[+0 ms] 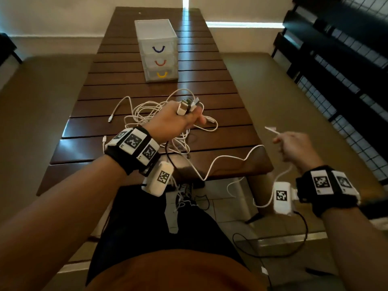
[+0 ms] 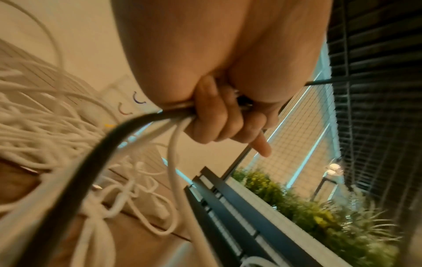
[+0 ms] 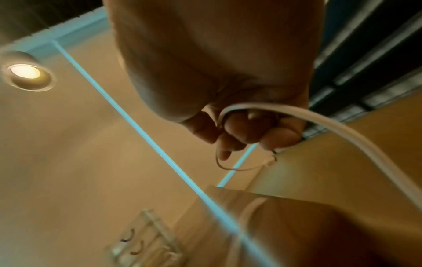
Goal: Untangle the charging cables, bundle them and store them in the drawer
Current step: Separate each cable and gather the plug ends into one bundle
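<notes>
A tangle of white charging cables (image 1: 151, 114) lies on the brown slatted table (image 1: 117, 152). My left hand (image 1: 178, 120) is raised over the tangle and grips several white strands (image 2: 175, 137); a few plug ends (image 1: 188, 105) stick up from its fist. My right hand (image 1: 294, 143) is off the table's right edge and pinches one white cable near its connector (image 1: 270, 129). That cable (image 1: 226, 158) runs across the table's near right corner and loops under my right wrist (image 3: 342, 130). The clear three-drawer unit (image 1: 156, 49) stands farther back with all drawers closed.
The drawer fronts have a blue (image 1: 158, 49), a red (image 1: 160, 63) and a yellow handle (image 1: 162, 75). A dark railing with mesh (image 1: 336, 70) runs along the right. A black device cable (image 2: 95, 157) hangs from my left wrist. Benches flank the table.
</notes>
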Motion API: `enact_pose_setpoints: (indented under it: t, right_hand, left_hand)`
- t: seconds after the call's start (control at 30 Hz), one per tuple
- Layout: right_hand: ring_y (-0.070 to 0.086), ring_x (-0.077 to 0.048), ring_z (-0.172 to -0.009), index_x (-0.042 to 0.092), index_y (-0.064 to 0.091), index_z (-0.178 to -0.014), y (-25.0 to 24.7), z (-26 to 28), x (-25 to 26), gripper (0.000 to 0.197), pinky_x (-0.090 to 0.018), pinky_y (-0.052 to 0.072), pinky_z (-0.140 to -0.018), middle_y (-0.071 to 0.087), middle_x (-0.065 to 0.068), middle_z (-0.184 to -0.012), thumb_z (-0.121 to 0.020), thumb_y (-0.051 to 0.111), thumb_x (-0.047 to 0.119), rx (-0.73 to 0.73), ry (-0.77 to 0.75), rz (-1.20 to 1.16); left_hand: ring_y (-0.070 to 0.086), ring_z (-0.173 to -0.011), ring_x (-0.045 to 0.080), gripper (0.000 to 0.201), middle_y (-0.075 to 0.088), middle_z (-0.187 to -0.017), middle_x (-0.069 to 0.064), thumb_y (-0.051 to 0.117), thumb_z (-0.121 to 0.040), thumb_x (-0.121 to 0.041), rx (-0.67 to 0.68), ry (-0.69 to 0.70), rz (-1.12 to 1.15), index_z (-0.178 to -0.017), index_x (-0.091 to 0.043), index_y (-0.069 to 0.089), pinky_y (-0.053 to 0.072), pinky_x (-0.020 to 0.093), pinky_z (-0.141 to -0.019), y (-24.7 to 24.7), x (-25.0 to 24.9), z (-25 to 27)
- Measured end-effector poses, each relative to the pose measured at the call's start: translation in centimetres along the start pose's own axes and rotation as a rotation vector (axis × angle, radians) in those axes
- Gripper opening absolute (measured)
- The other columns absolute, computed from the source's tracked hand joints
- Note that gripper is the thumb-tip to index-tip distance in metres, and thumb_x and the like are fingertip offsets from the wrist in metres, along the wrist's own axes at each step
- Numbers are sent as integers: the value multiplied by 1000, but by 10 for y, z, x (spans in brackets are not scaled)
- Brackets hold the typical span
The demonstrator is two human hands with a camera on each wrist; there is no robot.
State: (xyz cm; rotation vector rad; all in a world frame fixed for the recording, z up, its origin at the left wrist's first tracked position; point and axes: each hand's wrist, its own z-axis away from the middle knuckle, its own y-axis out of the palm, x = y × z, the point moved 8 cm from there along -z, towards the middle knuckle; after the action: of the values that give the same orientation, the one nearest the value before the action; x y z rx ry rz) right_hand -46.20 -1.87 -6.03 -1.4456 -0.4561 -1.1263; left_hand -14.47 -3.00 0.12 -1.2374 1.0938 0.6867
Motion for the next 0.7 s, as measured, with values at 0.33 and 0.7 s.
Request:
enact_pose_setpoints:
  t: [0.33, 0.7]
  right_hand:
    - [45, -20, -119, 27, 25, -150, 11, 75, -87, 84, -35, 41, -99, 39, -5, -133, -82, 73, 20, 166, -98, 357]
    - [55, -21, -82, 19, 58, -83, 29, 55, -142, 23, -31, 40, -72, 59, -2, -86, -99, 45, 29, 342, -111, 592]
  left_hand:
    - [28, -46, 9, 42, 33, -53, -6, 32, -103, -35, 430, 107, 202, -78, -14, 59, 23, 28, -48, 113, -81, 9]
    - [27, -39, 4, 41, 42, -62, -3, 37, -102, -30, 444, 67, 440, -89, -8, 69, 23, 18, -37, 146, -100, 2]
